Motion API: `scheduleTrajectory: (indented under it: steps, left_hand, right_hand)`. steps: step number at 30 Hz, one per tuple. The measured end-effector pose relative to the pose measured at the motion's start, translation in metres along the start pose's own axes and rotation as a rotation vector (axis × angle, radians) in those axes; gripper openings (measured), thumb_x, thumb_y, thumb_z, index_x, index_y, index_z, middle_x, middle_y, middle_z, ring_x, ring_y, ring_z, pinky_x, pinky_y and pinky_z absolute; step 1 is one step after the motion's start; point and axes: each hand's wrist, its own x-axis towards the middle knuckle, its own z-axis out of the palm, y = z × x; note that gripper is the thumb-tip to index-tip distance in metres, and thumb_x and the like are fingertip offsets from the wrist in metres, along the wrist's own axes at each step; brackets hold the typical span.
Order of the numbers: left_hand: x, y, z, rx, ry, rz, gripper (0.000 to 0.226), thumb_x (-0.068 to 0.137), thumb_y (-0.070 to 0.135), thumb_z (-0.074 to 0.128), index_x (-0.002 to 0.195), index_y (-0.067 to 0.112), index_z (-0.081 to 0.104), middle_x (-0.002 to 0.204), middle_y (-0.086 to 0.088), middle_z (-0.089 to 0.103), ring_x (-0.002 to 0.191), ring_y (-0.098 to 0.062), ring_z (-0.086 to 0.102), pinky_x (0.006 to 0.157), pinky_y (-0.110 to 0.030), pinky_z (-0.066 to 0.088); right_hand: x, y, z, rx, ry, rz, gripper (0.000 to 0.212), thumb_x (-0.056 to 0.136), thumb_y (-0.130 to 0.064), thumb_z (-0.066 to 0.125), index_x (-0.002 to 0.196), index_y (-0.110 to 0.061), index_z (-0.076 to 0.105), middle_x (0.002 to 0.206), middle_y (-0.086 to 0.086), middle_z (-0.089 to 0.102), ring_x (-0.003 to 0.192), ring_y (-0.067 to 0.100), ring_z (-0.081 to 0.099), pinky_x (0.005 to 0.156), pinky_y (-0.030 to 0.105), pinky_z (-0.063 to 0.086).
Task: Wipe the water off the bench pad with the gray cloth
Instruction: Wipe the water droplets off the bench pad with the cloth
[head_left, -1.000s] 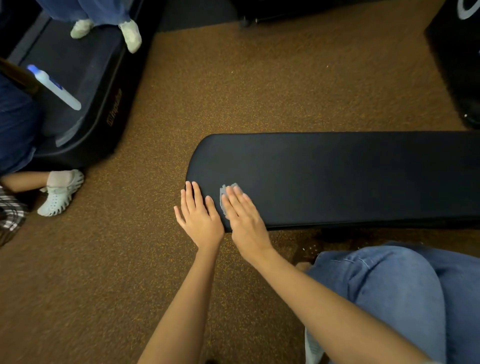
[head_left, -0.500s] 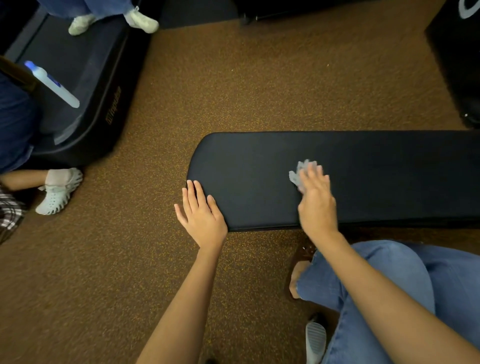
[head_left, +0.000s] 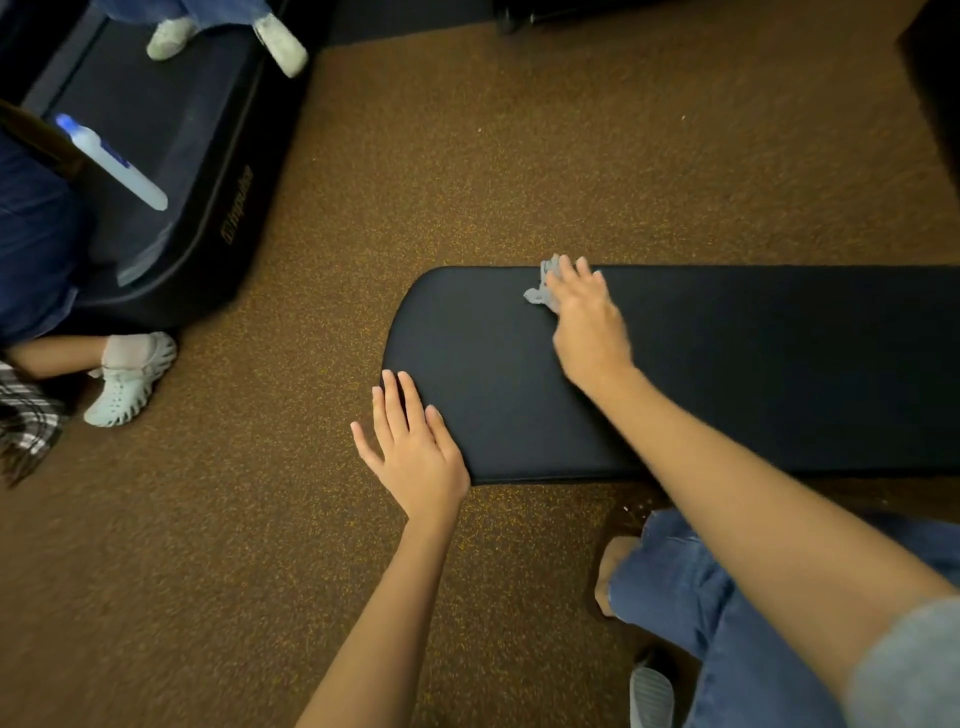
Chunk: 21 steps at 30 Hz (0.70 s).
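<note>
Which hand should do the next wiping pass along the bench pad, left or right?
Right, most likely. The right hand presses the gray cloth onto the bench pad near its far edge. The left hand lies flat at the near corner, without a cloth.

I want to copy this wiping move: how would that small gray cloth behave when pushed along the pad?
Probably floppy: the small crumpled gray cloth bunches beside the right hand. Likely light, and it should slide easily over the smooth black bench pad.

Single head view, looking steeply down, close over bench pad (head_left: 727, 374).
</note>
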Motion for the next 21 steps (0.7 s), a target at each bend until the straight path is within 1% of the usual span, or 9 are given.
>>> scheduleTrajectory:
  steps: [2, 5, 7, 10, 13, 15, 17, 19, 21]
  left_hand:
    - [-0.001, 0.001, 0.0, 0.013, 0.003, -0.002, 0.052, 0.103, 0.033, 0.025, 0.151, 0.018, 0.034, 0.159, 0.001, 0.032, 0.148, -0.017, 0.025, 0.12, -0.048, 0.005]
    - [-0.001, 0.001, -0.001, 0.024, -0.002, 0.003, 0.052, 0.103, 0.033, 0.023, 0.151, 0.017, 0.034, 0.159, -0.001, 0.032, 0.148, -0.019, 0.026, 0.12, -0.049, 0.008]
    - [-0.001, 0.0, -0.003, 0.03, -0.014, 0.009, 0.053, 0.103, 0.034, 0.022, 0.152, 0.017, 0.033, 0.159, -0.001, 0.032, 0.148, -0.019, 0.026, 0.12, -0.049, 0.008]
    - [0.0, 0.001, -0.005, 0.018, -0.025, 0.001, 0.054, 0.102, 0.036, 0.02, 0.152, 0.018, 0.032, 0.16, 0.0, 0.03, 0.149, -0.018, 0.023, 0.12, -0.048, 0.006]
    - [-0.001, 0.003, -0.006, 0.009, -0.029, -0.012, 0.054, 0.102, 0.036, 0.02, 0.152, 0.019, 0.032, 0.16, 0.001, 0.03, 0.149, -0.018, 0.023, 0.12, -0.048, 0.005]
    - [0.0, 0.003, -0.007, 0.005, -0.032, -0.009, 0.054, 0.102, 0.036, 0.021, 0.152, 0.019, 0.033, 0.16, 0.001, 0.03, 0.149, -0.018, 0.023, 0.12, -0.049, 0.007]
    - [0.001, 0.003, -0.006, -0.004, -0.038, -0.005, 0.054, 0.102, 0.037, 0.021, 0.152, 0.019, 0.032, 0.16, 0.001, 0.03, 0.149, -0.017, 0.022, 0.12, -0.049, 0.007]
    - [0.0, 0.002, -0.006, -0.013, -0.05, 0.002, 0.054, 0.102, 0.037, 0.021, 0.152, 0.019, 0.032, 0.16, 0.001, 0.03, 0.149, -0.017, 0.022, 0.12, -0.048, 0.007]
    - [0.001, 0.001, -0.006, -0.022, -0.055, 0.003, 0.054, 0.102, 0.038, 0.022, 0.152, 0.019, 0.033, 0.16, 0.0, 0.03, 0.149, -0.018, 0.023, 0.12, -0.049, 0.007]
  right_hand:
    - [-0.009, -0.028, 0.017, 0.081, -0.017, -0.053, 0.072, 0.08, 0.01, 0.05, 0.148, -0.008, 0.033, 0.154, 0.012, 0.032, 0.142, 0.03, 0.027, 0.117, 0.036, 0.022]
    - [-0.032, -0.066, 0.038, 0.146, -0.149, -0.372, 0.064, 0.083, 0.013, 0.046, 0.144, -0.004, 0.04, 0.152, 0.013, 0.037, 0.143, 0.028, 0.028, 0.119, 0.033, 0.014]
    - [-0.027, -0.064, 0.034, 0.127, -0.163, -0.499, 0.06, 0.082, 0.016, 0.049, 0.139, -0.003, 0.047, 0.15, 0.013, 0.04, 0.142, 0.027, 0.031, 0.118, 0.033, 0.013]
    - [0.004, -0.034, 0.02, 0.074, -0.084, -0.4, 0.063, 0.073, 0.021, 0.051, 0.132, 0.0, 0.055, 0.141, 0.018, 0.05, 0.133, 0.038, 0.042, 0.116, 0.039, 0.019]
    - [0.032, -0.013, 0.006, 0.036, -0.038, -0.093, 0.066, 0.081, 0.018, 0.05, 0.142, -0.005, 0.043, 0.152, 0.011, 0.036, 0.144, 0.033, 0.022, 0.119, 0.036, 0.008]
    - [0.027, -0.023, 0.005, 0.061, -0.008, -0.064, 0.063, 0.083, 0.017, 0.049, 0.143, -0.004, 0.04, 0.154, 0.011, 0.032, 0.145, 0.03, 0.02, 0.119, 0.033, 0.004]
    - [0.004, -0.026, 0.013, 0.12, -0.032, -0.249, 0.06, 0.083, 0.016, 0.046, 0.14, -0.002, 0.044, 0.15, 0.014, 0.038, 0.143, 0.03, 0.027, 0.117, 0.029, 0.006]
    - [-0.018, -0.017, 0.011, 0.138, -0.157, -0.488, 0.056, 0.085, 0.015, 0.042, 0.138, -0.003, 0.048, 0.149, 0.014, 0.041, 0.141, 0.027, 0.033, 0.117, 0.029, 0.011]
    - [-0.013, 0.011, 0.0, 0.1, -0.229, -0.559, 0.059, 0.084, 0.018, 0.043, 0.138, -0.004, 0.048, 0.149, 0.011, 0.04, 0.141, 0.023, 0.033, 0.119, 0.031, 0.013]
